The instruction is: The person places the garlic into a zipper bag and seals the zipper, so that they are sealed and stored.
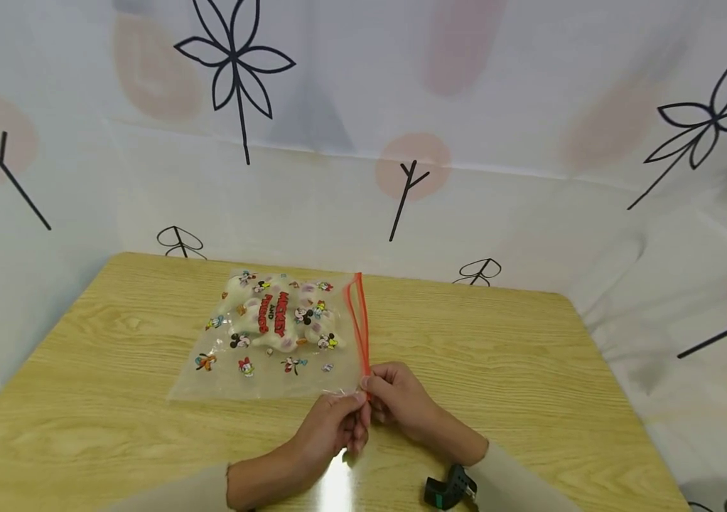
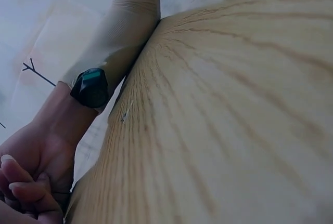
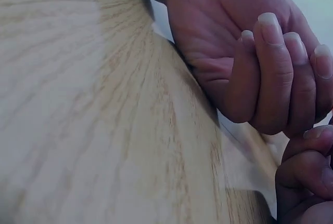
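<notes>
A clear zip bag (image 1: 209, 377) printed with cartoon characters and red lettering lies flat on the wooden table, with pale, rounded contents inside that I cannot identify. Its red zip strip (image 1: 364, 334) runs along the right side, the two red lines apart in the upper part and together near me. At the strip's near corner my left hand (image 1: 332, 425) pinches the bag's edge between thumb and fingers. Just right of it, my right hand (image 1: 404, 400) pinches the red strip, thumb on top. Curled fingers (image 3: 274, 78) fill the right wrist view; neither wrist view shows the bag clearly.
The wooden table (image 1: 497, 370) reaches back to a pale fabric backdrop (image 1: 325, 206) with line-drawn flowers and twigs. A black wrist device (image 1: 449, 488) sits on my right forearm, also visible in the left wrist view.
</notes>
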### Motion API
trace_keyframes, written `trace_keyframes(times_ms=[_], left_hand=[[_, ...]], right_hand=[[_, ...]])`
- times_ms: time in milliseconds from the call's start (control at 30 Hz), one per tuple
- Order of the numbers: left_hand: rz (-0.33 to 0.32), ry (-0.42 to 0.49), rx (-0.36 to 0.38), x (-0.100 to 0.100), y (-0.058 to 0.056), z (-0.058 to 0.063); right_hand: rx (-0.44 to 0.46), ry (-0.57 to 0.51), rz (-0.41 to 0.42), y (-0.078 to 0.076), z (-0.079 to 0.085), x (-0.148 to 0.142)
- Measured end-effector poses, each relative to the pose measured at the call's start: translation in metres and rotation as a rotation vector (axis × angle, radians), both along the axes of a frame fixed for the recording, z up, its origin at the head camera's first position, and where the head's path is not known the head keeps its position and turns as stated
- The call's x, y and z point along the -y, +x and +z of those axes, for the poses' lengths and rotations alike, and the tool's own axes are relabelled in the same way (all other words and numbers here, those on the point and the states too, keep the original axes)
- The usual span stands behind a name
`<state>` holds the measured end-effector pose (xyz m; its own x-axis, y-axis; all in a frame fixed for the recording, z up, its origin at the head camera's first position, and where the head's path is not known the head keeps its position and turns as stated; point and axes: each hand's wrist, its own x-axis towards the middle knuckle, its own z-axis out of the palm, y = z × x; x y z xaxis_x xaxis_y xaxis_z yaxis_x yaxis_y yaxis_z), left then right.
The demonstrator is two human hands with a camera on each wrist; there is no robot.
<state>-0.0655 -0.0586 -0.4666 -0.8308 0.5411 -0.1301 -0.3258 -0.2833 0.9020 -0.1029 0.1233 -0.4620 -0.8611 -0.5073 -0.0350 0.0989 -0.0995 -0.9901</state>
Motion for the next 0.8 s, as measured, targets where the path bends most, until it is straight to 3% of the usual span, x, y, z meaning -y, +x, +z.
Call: trace_keyframes(times_ms=[233,500,800], left_hand=[[0.072,-0.039,-0.006,-0.003,-0.002,0.003],[0.057,-0.012,-0.002,-0.001,-0.002,0.006],[0.041,0.018,0.038,0.005,-0.005,0.016]], right_hand=[[0.008,0.028,-0.056,-0.009,-0.001,0.003],[0.052,0.074,-0.154,-0.032,0.004,0.004],[0.034,0.123,-0.190,-0.048,0.011,0.008]])
